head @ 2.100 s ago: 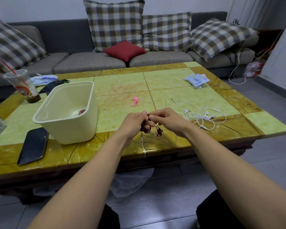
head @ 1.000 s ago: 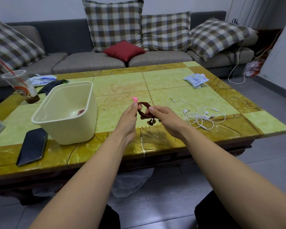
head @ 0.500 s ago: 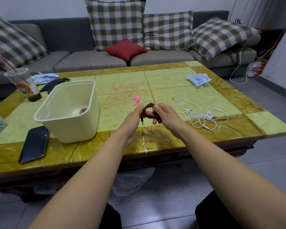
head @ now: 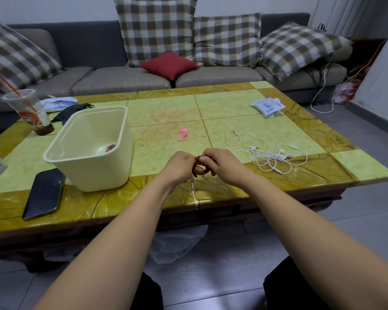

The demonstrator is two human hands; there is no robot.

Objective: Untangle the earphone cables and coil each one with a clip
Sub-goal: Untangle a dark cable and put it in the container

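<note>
Evidently the left hand (head: 179, 167) and the right hand (head: 224, 166) both pinch the red-brown coiled cable (head: 199, 173) with curled fingers above the table (head: 121, 198), while the pink clip (head: 183, 134) lies apart, straight beyond the left hand, likely the nearer one.

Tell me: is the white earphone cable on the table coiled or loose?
Loose: the white earphone cable lies spread in tangled, irregular loops on the table, with no clip visible on it.

A person's bare arms and black trousers
The left hand (head: 179, 167) and right hand (head: 225, 167) are bare, as are both forearms (head: 121, 231); black trousers (head: 285, 291) cover the two knees at the lower edge.
</note>
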